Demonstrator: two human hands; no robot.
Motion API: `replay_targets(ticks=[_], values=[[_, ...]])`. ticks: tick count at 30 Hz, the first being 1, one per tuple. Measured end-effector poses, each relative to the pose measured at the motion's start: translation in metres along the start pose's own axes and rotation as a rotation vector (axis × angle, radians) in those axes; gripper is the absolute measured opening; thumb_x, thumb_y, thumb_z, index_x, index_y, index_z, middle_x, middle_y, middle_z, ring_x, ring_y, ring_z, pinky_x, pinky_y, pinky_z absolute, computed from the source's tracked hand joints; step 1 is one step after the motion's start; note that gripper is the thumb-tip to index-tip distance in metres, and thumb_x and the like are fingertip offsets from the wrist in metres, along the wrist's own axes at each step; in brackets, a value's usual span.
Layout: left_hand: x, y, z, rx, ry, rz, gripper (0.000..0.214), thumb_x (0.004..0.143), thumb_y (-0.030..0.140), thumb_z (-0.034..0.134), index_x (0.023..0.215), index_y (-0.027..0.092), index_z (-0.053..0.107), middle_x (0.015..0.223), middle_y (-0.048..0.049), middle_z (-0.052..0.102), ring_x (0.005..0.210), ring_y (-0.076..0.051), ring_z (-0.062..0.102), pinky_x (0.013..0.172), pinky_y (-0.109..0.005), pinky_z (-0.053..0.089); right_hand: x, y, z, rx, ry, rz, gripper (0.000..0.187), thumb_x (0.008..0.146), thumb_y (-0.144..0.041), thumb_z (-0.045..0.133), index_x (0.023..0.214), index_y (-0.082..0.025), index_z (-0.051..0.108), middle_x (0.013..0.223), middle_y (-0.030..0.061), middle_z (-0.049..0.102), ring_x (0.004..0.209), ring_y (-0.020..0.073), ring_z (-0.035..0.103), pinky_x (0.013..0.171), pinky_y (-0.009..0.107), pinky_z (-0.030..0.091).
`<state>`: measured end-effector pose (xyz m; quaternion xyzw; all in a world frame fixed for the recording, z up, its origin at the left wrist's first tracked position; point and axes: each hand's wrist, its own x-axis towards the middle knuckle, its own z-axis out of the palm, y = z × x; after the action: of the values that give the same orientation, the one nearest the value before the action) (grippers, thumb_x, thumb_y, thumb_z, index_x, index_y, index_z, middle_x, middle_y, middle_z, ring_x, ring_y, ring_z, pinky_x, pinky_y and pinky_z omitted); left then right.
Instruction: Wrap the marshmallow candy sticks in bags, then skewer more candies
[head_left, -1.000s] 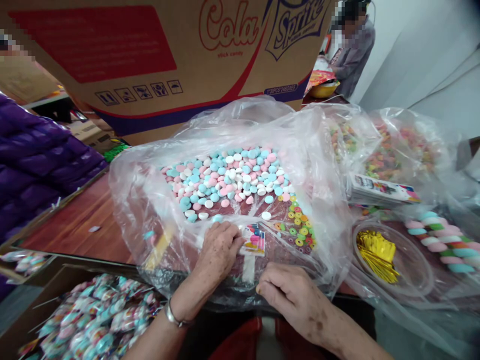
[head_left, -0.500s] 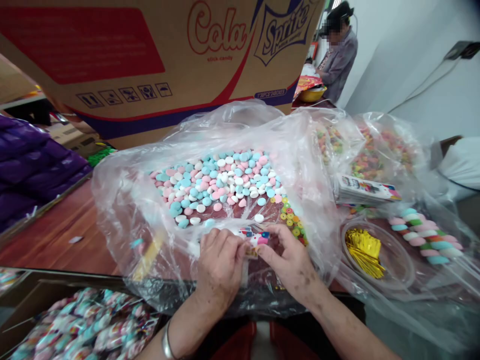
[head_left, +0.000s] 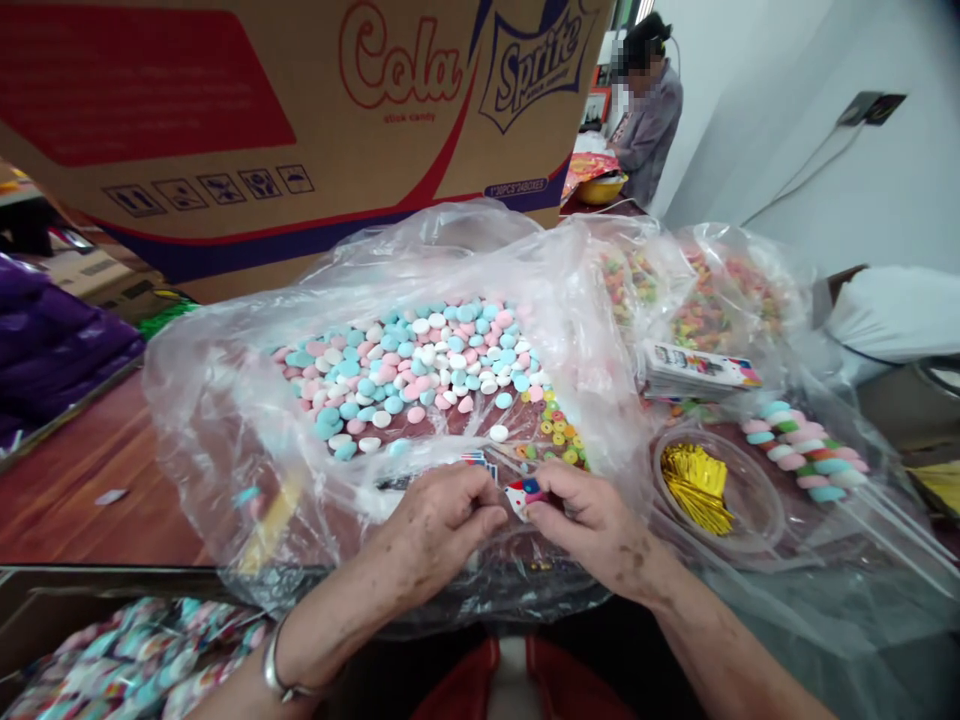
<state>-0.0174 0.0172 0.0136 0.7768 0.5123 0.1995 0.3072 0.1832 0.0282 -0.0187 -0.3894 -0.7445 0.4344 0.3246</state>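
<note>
Both hands are close together at the table's front edge. My left hand (head_left: 442, 515) is closed in a pinch at the left end of a small printed plastic bag (head_left: 519, 498). My right hand (head_left: 600, 520) pinches the bag's right end between thumb and fingers. White, pink and blue print shows on it; the rest is hidden by my fingers. Just beyond lie loose pastel candies (head_left: 420, 365) in pink, blue and white on a clear plastic sheet (head_left: 202, 400). Small yellow and green ring candies (head_left: 559, 425) lie right of them.
At right are a round tub (head_left: 765, 520) of gold twist ties (head_left: 697, 490), a stack of printed bags (head_left: 701, 370) and twisted marshmallow sticks (head_left: 806, 450). A large carton (head_left: 315, 130) stands behind. Wrapped candy (head_left: 150, 660) fills a box lower left. A person (head_left: 649, 110) works beyond.
The view has shifted slightly to the right. My left hand has turned, its forearm now more slanted, and its fingertips have moved closer to the right hand. The bag's printed part shows less.
</note>
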Motion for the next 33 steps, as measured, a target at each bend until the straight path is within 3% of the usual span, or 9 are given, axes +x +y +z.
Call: replay_targets(ticks=[4,12,17,22,25,27,29,33], values=[[0.005,-0.003,0.004,-0.107,-0.064,-0.025,0.018,0.086,0.024,0.055,0.07,0.02,0.061,0.064,0.0027,0.058,0.06,-0.014,0.05,0.056,-0.023,0.035,0.001,0.001,-0.003,-0.045,0.046,-0.074,0.016,0.091,-0.02,0.05,0.075,-0.02,0.054,0.073,-0.0019,0.051,0.071,0.0131,0.049,0.066,0.025,0.039],[0.006,-0.007,0.014,-0.124,0.011,-0.001,0.032,0.094,0.034,0.043,0.066,0.02,0.052,0.06,0.0037,0.049,0.058,-0.013,0.045,0.057,-0.024,0.033,0.001,0.008,-0.002,-0.25,0.241,-0.231,0.032,0.096,-0.024,0.044,0.065,-0.021,0.041,0.066,-0.0015,0.045,0.064,0.0137,0.042,0.06,0.027,0.034],[0.006,-0.01,0.013,-0.321,-0.045,-0.018,0.015,0.088,0.034,0.056,0.082,0.021,0.058,0.065,0.0038,0.057,0.057,-0.012,0.049,0.055,-0.022,0.037,0.002,0.01,-0.002,-0.238,0.256,-0.234,0.038,0.096,-0.03,0.046,0.06,-0.021,0.04,0.06,-0.0028,0.041,0.059,0.0127,0.039,0.057,0.027,0.031],[0.007,-0.017,0.014,-0.155,-0.018,0.044,0.026,0.092,0.034,0.049,0.072,0.021,0.061,0.066,0.0016,0.062,0.062,-0.014,0.055,0.06,-0.021,0.042,0.003,0.006,-0.004,-0.225,0.269,-0.243,0.046,0.097,-0.039,0.043,0.055,-0.021,0.037,0.055,-0.0033,0.039,0.056,0.012,0.038,0.057,0.027,0.032],[0.009,-0.018,0.016,-0.13,0.006,0.083,0.028,0.094,0.035,0.044,0.076,0.022,0.062,0.066,0.0018,0.063,0.061,-0.014,0.057,0.059,-0.019,0.045,0.001,0.0,-0.009,-0.225,0.282,-0.277,0.045,0.098,-0.043,0.037,0.061,-0.02,0.045,0.059,-0.0019,0.045,0.059,0.0126,0.043,0.059,0.027,0.037],[0.01,-0.02,0.017,-0.114,0.023,0.119,0.026,0.094,0.035,0.045,0.08,0.022,0.063,0.07,0.0017,0.066,0.064,-0.014,0.061,0.062,-0.017,0.048,-0.005,-0.003,-0.02,-0.242,0.346,-0.28,0.036,0.097,-0.042,0.04,0.074,-0.019,0.054,0.068,0.0004,0.054,0.066,0.0135,0.049,0.063,0.027,0.041],[0.01,-0.024,0.018,-0.07,0.06,0.168,0.022,0.093,0.036,0.048,0.086,0.024,0.066,0.078,0.0018,0.071,0.071,-0.014,0.066,0.066,-0.015,0.05,-0.016,0.0,-0.041,-0.307,0.503,-0.227,0.023,0.096,-0.036,0.045,0.087,-0.019,0.057,0.078,0.002,0.059,0.071,0.014,0.054,0.067,0.026,0.044],[0.01,-0.04,0.023,0.034,0.182,0.295,0.022,0.09,0.04,0.052,0.098,0.028,0.07,0.095,0.002,0.076,0.084,-0.016,0.07,0.081,-0.016,0.052,-0.058,0.028,-0.113,-0.698,0.899,0.086,0.017,0.095,-0.031,0.044,0.098,-0.019,0.057,0.088,0.0045,0.064,0.078,0.0169,0.059,0.071,0.028,0.047]])
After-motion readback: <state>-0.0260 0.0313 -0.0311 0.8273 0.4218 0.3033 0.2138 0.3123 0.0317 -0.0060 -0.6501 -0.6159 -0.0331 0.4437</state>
